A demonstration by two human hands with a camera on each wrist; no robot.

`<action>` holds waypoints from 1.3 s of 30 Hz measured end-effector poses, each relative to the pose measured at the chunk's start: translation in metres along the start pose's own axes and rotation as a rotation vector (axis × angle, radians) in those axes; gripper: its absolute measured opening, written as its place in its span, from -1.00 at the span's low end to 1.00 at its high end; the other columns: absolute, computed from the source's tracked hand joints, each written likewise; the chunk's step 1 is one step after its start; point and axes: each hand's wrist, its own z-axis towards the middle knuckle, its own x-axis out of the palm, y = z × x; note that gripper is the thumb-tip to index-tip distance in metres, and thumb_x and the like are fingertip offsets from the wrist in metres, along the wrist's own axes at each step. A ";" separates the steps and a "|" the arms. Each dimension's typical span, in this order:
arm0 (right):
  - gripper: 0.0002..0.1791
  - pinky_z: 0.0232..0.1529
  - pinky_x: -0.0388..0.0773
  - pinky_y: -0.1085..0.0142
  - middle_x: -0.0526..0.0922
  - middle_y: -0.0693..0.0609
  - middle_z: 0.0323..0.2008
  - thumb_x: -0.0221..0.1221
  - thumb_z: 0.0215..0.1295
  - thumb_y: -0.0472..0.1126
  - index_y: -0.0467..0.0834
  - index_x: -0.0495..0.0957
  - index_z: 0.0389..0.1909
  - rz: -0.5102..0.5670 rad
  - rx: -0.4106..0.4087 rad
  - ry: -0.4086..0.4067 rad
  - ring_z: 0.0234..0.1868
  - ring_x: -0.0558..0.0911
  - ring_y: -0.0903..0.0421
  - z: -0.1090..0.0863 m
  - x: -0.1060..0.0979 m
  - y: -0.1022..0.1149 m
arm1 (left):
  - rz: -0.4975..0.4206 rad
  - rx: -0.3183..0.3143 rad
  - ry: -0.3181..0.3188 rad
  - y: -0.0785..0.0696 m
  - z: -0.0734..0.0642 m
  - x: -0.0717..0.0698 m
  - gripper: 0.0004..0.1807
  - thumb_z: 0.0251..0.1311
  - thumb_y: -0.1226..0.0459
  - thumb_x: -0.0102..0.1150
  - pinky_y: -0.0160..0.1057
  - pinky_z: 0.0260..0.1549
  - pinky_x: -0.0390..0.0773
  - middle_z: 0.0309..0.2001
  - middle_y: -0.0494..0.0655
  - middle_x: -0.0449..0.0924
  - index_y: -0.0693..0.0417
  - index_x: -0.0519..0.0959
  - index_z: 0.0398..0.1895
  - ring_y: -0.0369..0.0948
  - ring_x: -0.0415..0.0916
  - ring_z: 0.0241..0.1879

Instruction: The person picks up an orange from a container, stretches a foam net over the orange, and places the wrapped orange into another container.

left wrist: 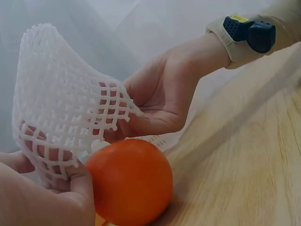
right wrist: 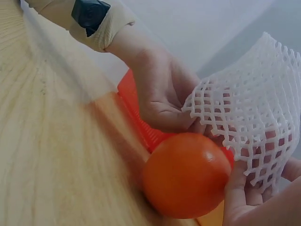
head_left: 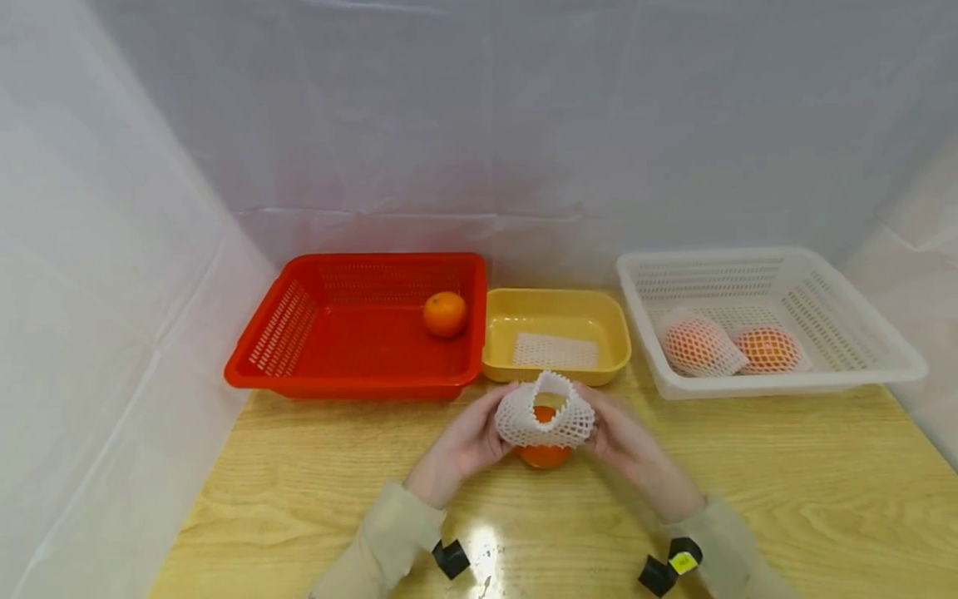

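Note:
Both hands hold a white foam fruit net (head_left: pixel 545 420) stretched wide between them. My left hand (head_left: pixel 473 434) grips its left side, thumb outside and fingers inside the mesh. On the opposite side my right hand (head_left: pixel 619 437) pinches the rim the same way. Directly under the net an orange (left wrist: pixel 131 182) rests on the wooden table, partly hidden by the net in the head view. In the right wrist view the net's lower edge hangs just above and beside the orange (right wrist: pixel 187 175).
A red basket (head_left: pixel 359 385) at the back left holds one orange (head_left: pixel 445 314). Behind the hands, a yellow tray (head_left: pixel 557 298) contains flat foam nets (head_left: pixel 555 351). The white basket (head_left: pixel 786 384) at the back right has two netted oranges (head_left: pixel 699 345) inside.

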 end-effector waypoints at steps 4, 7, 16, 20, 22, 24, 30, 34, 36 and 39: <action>-0.70 -0.14 0.65 0.39 0.75 0.07 -0.20 -0.05 0.62 -0.22 -0.05 0.68 -0.17 0.036 0.014 -0.030 -0.21 0.71 0.22 0.000 -0.005 -0.008 | 0.027 -0.001 -0.017 0.003 0.000 -0.006 -0.71 0.57 0.16 -0.08 -0.42 -0.23 0.63 -0.21 -0.22 0.73 -0.04 0.66 -0.20 -0.37 0.65 -0.23; -0.80 -0.08 0.65 0.37 0.74 0.06 -0.18 0.03 0.58 -0.19 -0.07 0.64 -0.11 0.043 0.028 -0.078 -0.19 0.71 0.20 0.000 -0.006 -0.014 | 0.051 0.006 -0.023 0.005 0.001 -0.009 -0.72 0.57 0.18 -0.09 -0.42 -0.21 0.63 -0.20 -0.21 0.72 -0.03 0.65 -0.18 -0.37 0.66 -0.21; -0.82 -0.19 0.64 0.37 0.73 0.15 -0.27 -0.02 0.61 -0.12 0.03 0.57 -0.14 -0.069 0.063 -0.110 -0.26 0.69 0.25 0.002 -0.014 -0.024 | 0.103 0.010 -0.065 0.014 0.002 -0.017 -0.76 0.57 0.20 -0.11 -0.35 -0.10 0.65 -0.14 -0.17 0.68 0.02 0.60 -0.07 -0.32 0.64 -0.15; -0.85 -0.21 0.64 0.37 0.72 0.15 -0.28 -0.02 0.61 -0.08 -0.01 0.50 -0.03 -0.102 0.071 -0.129 -0.27 0.68 0.25 0.004 -0.016 -0.027 | 0.096 0.009 -0.097 0.019 0.003 -0.019 -0.78 0.55 0.18 -0.07 -0.32 -0.09 0.65 -0.14 -0.17 0.69 0.01 0.59 -0.04 -0.31 0.65 -0.14; -0.83 -0.21 0.64 0.36 0.72 0.15 -0.28 -0.02 0.61 -0.07 -0.02 0.48 0.00 -0.117 0.074 -0.130 -0.27 0.68 0.24 0.005 -0.017 -0.028 | 0.087 0.015 -0.114 0.021 0.005 -0.020 -0.78 0.54 0.17 -0.04 -0.31 -0.09 0.66 -0.13 -0.16 0.69 0.03 0.56 0.03 -0.30 0.65 -0.14; -0.79 -0.22 0.64 0.35 0.71 0.14 -0.27 -0.03 0.62 -0.06 -0.05 0.45 0.06 -0.136 0.076 -0.125 -0.27 0.67 0.24 0.005 -0.017 -0.028 | 0.076 0.022 -0.131 0.023 0.006 -0.020 -0.76 0.53 0.16 -0.01 -0.31 -0.11 0.66 -0.14 -0.15 0.69 0.05 0.53 0.07 -0.29 0.65 -0.15; -0.50 -0.21 0.67 0.26 0.72 0.11 -0.24 -0.05 0.63 -0.08 -0.30 0.23 0.38 -0.257 0.064 -0.181 -0.25 0.70 0.19 0.008 -0.014 -0.030 | 0.105 0.071 -0.210 0.027 0.007 -0.017 -0.57 0.51 0.17 0.05 -0.29 -0.08 0.65 -0.08 -0.08 0.66 0.23 0.43 0.29 -0.27 0.63 -0.11; -0.49 -0.20 0.68 0.19 0.71 0.10 -0.23 -0.04 0.62 -0.10 -0.33 0.22 0.39 -0.308 0.048 -0.218 -0.23 0.70 0.19 0.010 -0.013 -0.032 | 0.166 0.083 -0.242 0.030 0.008 -0.017 -0.47 0.51 0.15 0.04 -0.26 0.00 0.62 0.09 0.01 0.59 0.27 0.36 0.39 -0.23 0.56 -0.01; -0.52 -0.19 0.67 0.20 0.70 0.09 -0.21 -0.04 0.62 -0.11 -0.33 0.25 0.36 -0.301 0.045 -0.218 -0.22 0.69 0.19 0.011 -0.012 -0.033 | 0.171 0.083 -0.243 0.031 0.009 -0.016 -0.45 0.51 0.14 0.03 -0.21 0.07 0.58 0.19 0.06 0.54 0.27 0.33 0.42 -0.21 0.53 0.04; -0.47 -0.12 0.67 0.21 0.67 0.03 -0.13 -0.04 0.62 -0.08 -0.35 0.22 0.39 -0.270 0.042 -0.194 -0.15 0.67 0.16 0.009 -0.012 -0.034 | 0.155 0.086 -0.246 0.031 0.008 -0.016 -0.44 0.52 0.15 0.02 -0.15 0.18 0.52 0.27 0.11 0.47 0.26 0.31 0.44 -0.17 0.49 0.10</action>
